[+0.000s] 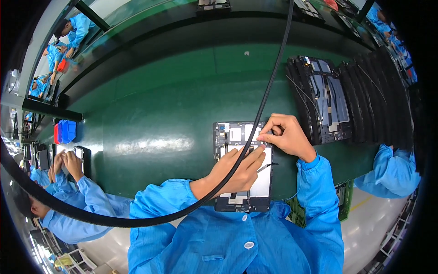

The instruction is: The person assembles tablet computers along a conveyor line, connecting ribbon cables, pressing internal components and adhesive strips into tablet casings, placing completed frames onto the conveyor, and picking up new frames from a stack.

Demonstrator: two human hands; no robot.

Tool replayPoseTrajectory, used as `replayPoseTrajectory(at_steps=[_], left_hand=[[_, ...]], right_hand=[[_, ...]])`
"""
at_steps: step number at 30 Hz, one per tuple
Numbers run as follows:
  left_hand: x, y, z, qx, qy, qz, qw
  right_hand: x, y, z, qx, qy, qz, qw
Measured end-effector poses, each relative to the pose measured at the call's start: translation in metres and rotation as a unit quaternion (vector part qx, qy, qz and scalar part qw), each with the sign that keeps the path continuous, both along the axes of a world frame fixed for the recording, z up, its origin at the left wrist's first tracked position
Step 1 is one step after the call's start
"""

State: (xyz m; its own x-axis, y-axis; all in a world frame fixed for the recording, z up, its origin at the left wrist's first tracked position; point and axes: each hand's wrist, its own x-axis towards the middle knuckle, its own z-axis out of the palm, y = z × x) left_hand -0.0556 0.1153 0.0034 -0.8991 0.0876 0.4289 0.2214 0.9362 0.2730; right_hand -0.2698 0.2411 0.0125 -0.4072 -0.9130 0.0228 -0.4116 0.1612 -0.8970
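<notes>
An opened tablet (260, 188), its inner boards and pale battery panels exposed, lies on the green bench right in front of me. My left hand (235, 172) rests across its middle, fingers stretched toward the upper right, covering part of the inside. A thin dark strip (267, 166) sticks out beside those fingers over the tablet's right edge; I cannot tell whether it is a cable. At the tablet's upper right, my right hand (288, 137) pinches thumb and forefinger together just above the board. Whatever sits between those fingertips is too small to make out.
To the right, several opened tablets (329, 98) stand in a row of dark panels. A black cable (269, 86) hangs across the view, passing over my left hand. Blue and red bins (67, 131) sit at the left, near a co-worker's hands (70, 163). A green crate (345, 201) stands below the bench.
</notes>
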Motion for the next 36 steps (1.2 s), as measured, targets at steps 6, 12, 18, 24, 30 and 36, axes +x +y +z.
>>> replayPoseTrajectory(at_steps=[6,12,18,24,30,36], left_hand=[[-0.001,0.000,-0.002,0.027,-0.007,-0.013,1.000],[-0.006,0.000,0.003,0.021,-0.022,-0.037,0.999],[-0.002,-0.001,0.001,-0.015,-0.006,-0.023,1.000],[-0.003,-0.002,-0.002,0.019,0.003,-0.021,1.000],[-0.012,-0.002,0.004,0.054,-0.003,-0.033,0.998],[-0.012,-0.005,0.001,0.040,-0.010,-0.036,0.998]], right_hand=[[0.001,-0.002,-0.008,-0.005,-0.012,-0.019,1.000],[0.002,-0.001,-0.008,-0.001,-0.029,-0.031,0.999],[0.004,-0.002,-0.008,0.007,-0.046,-0.028,0.999],[0.007,-0.005,-0.006,-0.003,-0.041,-0.034,0.999],[0.003,-0.001,-0.009,0.003,-0.091,-0.034,0.995],[-0.003,0.008,0.015,0.018,-0.210,0.024,0.977]])
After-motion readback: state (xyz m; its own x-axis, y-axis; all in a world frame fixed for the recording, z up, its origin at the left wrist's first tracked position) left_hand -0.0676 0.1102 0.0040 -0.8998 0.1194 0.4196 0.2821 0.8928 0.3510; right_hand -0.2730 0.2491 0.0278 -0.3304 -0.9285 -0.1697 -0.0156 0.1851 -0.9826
